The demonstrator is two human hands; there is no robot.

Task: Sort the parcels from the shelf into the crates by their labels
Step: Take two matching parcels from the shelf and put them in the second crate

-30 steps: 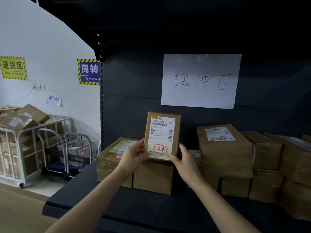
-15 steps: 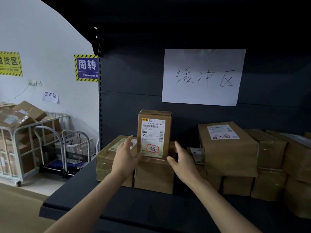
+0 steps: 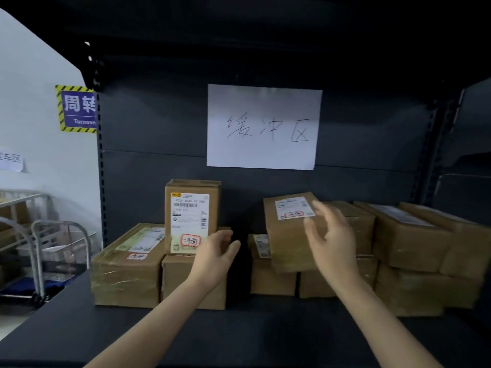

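A small upright parcel with a white label and a red-circled mark stands on a lower box at the shelf's left. My left hand hovers just right of its base, fingers apart, holding nothing. My right hand is raised and open in front of a larger brown parcel that bears a white label with a red mark. No crate is in view.
Several more brown boxes are stacked along the right of the dark shelf. A flat taped box lies at the left. A handwritten paper sign hangs on the back panel. Metal cage trolleys stand left of the shelf.
The small parcel, held up in both hands a second ago, now stands on the lower box. Both hands have let go; my right hand has moved right toward the larger parcel.
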